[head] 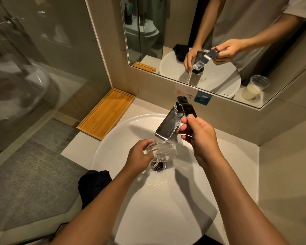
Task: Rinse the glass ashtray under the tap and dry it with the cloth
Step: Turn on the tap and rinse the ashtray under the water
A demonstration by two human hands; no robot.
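My left hand (140, 156) grips the clear glass ashtray (163, 149) by its left rim, holding it under the chrome tap spout (168, 126) over the white basin (117, 135). Water runs over the ashtray and down to the drain (159, 166). My right hand (200, 137) pinches the tip of the dark tap lever (187, 107), thumb on top. A black cloth (94, 186) lies bunched on the counter at the basin's left front edge.
A bamboo tray (106, 113) lies on the counter, back left of the basin. The mirror (219, 41) above reflects my hands, the tap and a plastic cup (254, 87). A glass shower screen (16, 68) and grey floor (28, 170) are on the left.
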